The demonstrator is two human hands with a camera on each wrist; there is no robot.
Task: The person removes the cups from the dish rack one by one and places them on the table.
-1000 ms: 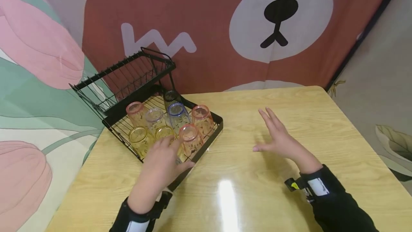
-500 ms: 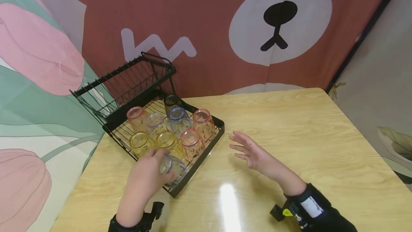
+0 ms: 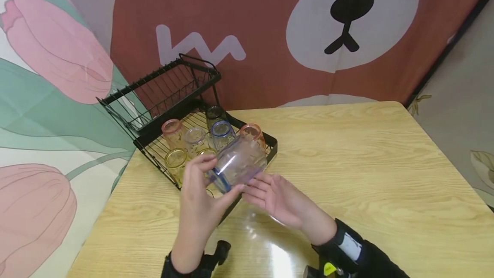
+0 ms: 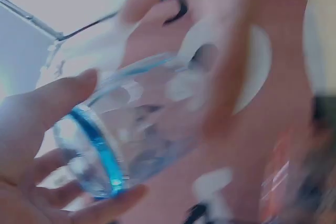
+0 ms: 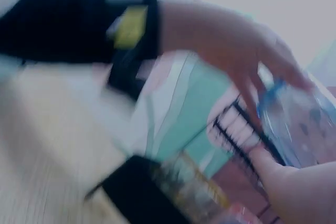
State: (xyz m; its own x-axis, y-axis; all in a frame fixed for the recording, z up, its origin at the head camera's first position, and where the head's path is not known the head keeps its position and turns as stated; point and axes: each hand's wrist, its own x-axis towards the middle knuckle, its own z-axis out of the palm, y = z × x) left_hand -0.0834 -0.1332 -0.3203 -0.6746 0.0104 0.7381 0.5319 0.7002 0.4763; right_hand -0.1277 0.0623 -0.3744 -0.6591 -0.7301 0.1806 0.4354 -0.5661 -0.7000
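A clear glass with a blue base (image 3: pixel 241 162) is held tilted above the front of the black wire rack (image 3: pixel 272 151). My left hand (image 3: pixel 197 213) grips it around the blue base end, thumb on one side and fingers on the other. In the left wrist view the blue ring of the glass (image 4: pixel 142 129) shows between thumb and fingers. My right hand (image 3: pixel 281 203) has its fingers extended beside the glass's lower side, near the mouth end; whether they touch it I cannot tell. The right hand (image 4: pixel 226 51) is blurred in the left wrist view.
Upside-down glasses fill the lower tier: pink (image 3: pixel 173 134), clear (image 3: pixel 196 138), yellow (image 3: pixel 176 164), blue-rimmed (image 3: pixel 222 134), dark (image 3: pixel 215 115) and orange-pink (image 3: pixel 252 132). Behind them rises the raised upper tier (image 3: pixel 179 106). A wooden table (image 3: pixel 366 162) extends right; printed fabric (image 3: pixel 262 85) hangs behind.
My left hand reached into the rack's front corner, took hold of the glass there and lifted it out toward the right. My right hand moved left and down to the glass.
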